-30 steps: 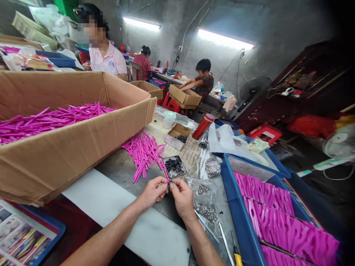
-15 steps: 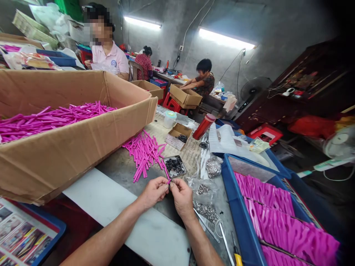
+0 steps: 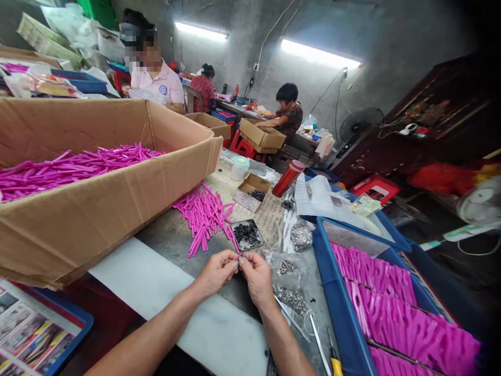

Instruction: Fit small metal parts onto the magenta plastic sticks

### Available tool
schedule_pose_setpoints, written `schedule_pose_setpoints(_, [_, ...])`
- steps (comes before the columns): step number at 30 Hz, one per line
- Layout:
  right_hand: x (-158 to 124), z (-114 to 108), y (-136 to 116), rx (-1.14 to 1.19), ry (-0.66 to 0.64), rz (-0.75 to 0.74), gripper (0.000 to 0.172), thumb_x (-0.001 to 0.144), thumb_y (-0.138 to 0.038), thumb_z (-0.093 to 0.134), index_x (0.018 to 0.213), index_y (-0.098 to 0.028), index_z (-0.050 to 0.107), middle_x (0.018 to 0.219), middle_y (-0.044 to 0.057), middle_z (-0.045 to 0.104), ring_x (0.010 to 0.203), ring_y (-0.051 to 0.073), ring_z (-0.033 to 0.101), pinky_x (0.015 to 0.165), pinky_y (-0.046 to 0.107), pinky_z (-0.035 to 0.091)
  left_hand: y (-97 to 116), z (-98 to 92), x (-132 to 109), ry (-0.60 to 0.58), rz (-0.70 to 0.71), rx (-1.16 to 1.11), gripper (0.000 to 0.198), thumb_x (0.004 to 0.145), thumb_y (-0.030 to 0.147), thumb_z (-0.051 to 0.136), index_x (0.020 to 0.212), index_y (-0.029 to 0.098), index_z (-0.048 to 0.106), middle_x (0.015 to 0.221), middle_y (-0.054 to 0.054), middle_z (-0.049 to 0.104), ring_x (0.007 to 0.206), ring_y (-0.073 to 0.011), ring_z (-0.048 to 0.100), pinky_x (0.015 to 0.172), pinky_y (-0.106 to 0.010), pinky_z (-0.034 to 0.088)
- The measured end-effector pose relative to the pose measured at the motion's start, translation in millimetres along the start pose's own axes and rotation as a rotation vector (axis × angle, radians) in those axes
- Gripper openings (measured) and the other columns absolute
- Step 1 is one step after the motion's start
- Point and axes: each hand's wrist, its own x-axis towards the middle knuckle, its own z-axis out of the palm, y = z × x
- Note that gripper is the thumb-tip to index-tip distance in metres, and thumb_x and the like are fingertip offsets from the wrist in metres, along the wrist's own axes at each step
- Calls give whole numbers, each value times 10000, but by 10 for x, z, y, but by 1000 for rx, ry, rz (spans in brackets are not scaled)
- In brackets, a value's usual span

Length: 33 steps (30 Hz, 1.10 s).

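Head view: two bare hands meet over a grey worktable (image 3: 168, 256). The left hand (image 3: 219, 272) and right hand (image 3: 257, 278) are drawn narrow, thumbs and fingertips pinched together at the near end of a slim magenta stick (image 3: 235, 243); any smaller part between them is hidden. The stick's long axis points away and slightly left, toward a loose pile of magenta sticks (image 3: 205, 216), ahead of the left hand and nearer to it. Just beyond the fingertips, a shallow square tray (image 3: 252, 247) of small black parts (image 3: 246, 234) sits slightly right, nearer the right hand.
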Motion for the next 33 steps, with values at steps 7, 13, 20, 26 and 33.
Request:
schedule_pose_setpoints(7, [-20, -23, -36, -52, -9, -10, 155, 703, -301, 516, 660, -152, 507, 582, -22, 511, 554, 113, 460, 538, 225, 369, -3, -2, 11, -8, -22, 6, 190, 690, 308, 517, 677, 122, 480, 517, 53, 433, 357, -17, 296, 322, -142, 175])
schedule_pose_setpoints(13, [-124, -222, -227, -173, 103, -66, 178, 680, -325, 532, 687, -147, 533, 575, -27, 487, 529, 108, 432, 507, 217, 349, -37, -18, 21, 6, -64, 12, 195, 687, 318, 517, 689, 127, 478, 525, 42, 473, 352, -20, 320, 315, -134, 199])
schedule_pose_setpoints(20, [-39, -750, -348, -486, 309, -123, 264, 694, -378, 469, 756, -137, 557, 624, 15, 565, 556, 145, 488, 534, 239, 372, -54, -27, 36, 11, -104, 3, 217, 663, 342, 543, 689, 135, 484, 517, 44, 487, 343, -23, 330, 304, -127, 199])
schedule_pose_setpoints(26, [56, -949, -391, -1096, 171, -55, 272, 742, -269, 347, 768, -147, 589, 733, 55, 625, 677, 173, 553, 587, 229, 369, -41, -27, 55, -5, -124, -13, 242, 648, 363, 560, 667, 135, 483, 511, 48, 482, 333, -15, 316, 299, -122, 192])
schedule_pose_setpoints(33, [127, -953, -360, -1410, -43, 143, 254, 729, -159, 372, 704, -165, 625, 748, 65, 647, 720, 170, 573, 599, 218, 346, -113, -73, 79, -31, -117, 17, 253, 674, 384, 544, 679, 134, 503, 489, 51, 461, 331, -19, 293, 306, -131, 189])
